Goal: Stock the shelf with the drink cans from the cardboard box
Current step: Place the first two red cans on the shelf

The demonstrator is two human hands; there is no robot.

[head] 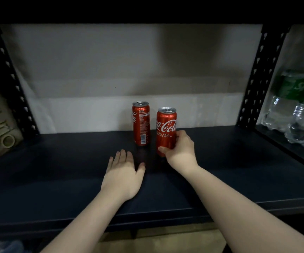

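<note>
right hand (181,147) fingers wrapped round upright front can (166,131) on dark shelf (56,161); left hand (124,170) flat, fingers spread, empty; rear can (141,123) upright just beside.

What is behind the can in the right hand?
Behind the held can only dark shelf and pale wall show; the can itself covers the strip directly behind it.

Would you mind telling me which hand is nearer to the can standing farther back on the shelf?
Left, narrowly. The left hand lies flat and open on the shelf just in front of the rear Coca-Cola can; the right hand grips the front Coca-Cola can beside it.
</note>
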